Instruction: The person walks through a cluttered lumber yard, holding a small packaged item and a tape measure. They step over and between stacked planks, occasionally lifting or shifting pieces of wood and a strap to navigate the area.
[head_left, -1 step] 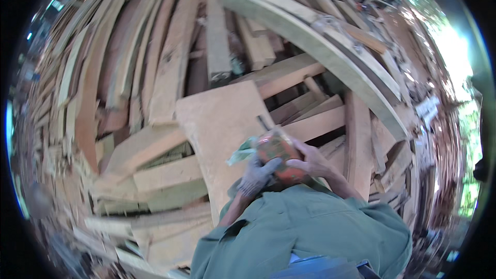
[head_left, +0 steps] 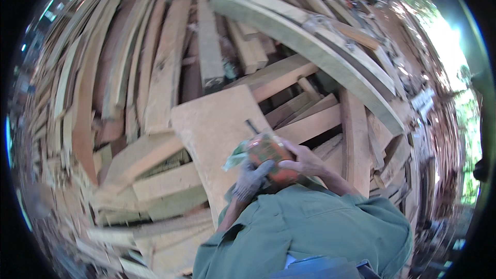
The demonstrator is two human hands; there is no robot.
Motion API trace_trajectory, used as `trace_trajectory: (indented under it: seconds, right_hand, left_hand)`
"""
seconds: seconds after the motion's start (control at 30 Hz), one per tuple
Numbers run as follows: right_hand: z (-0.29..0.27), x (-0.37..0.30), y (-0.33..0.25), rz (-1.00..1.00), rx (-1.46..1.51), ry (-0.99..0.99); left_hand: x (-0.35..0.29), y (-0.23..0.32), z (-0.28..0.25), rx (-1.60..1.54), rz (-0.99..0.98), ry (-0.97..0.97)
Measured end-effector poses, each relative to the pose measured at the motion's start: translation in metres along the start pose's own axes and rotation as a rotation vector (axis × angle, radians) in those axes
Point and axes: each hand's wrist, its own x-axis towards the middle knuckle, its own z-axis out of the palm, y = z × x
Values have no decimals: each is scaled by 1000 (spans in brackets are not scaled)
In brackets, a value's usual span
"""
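Close to my body, both hands are around a rounded orange-red object [head_left: 270,155] with greenish patches and a shiny top; I cannot make out its kind. My left hand [head_left: 251,178], in a grey glove, grips its left side with the thumb over the front. My right hand [head_left: 306,163] is bare and holds the right side, thumb on the front. A short dark stick-like piece [head_left: 251,126] shows just beyond the object. Beside the left fingers is a crumpled pale green piece [head_left: 236,156], like thin plastic. Underneath lies a wide flat wooden board [head_left: 214,119].
Stacked timber planks [head_left: 168,67] spread out ahead and to the left. A long thick beam [head_left: 310,46] crosses the far right side. Shorter blocks [head_left: 168,182] lie criss-cross left of the board, with dark gaps between them. An upright-running plank [head_left: 355,144] lies to the right.
The whole scene has shifted slightly left and mostly down in the picture. Both hands keep their hold on the orange-red object.
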Motion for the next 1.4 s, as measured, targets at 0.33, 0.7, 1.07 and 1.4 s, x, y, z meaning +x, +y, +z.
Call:
trace_trajectory:
  seconds: [0.33,0.7,1.07,1.4]
  right_hand:
    - [-29,170,0,-144,108,-92]
    - [-18,352,-38,-124,-1,-281]
    - [41,564,-130,-47,256,-275]
    - [62,780,-153,-117,30,-380]
  left_hand:
    - [110,68,-65,94,-31,197]
    - [194,147,-169,105,-64,399]
    - [290,285,-341,88,76,262]
    - [403,371,-469,-4,56,380]
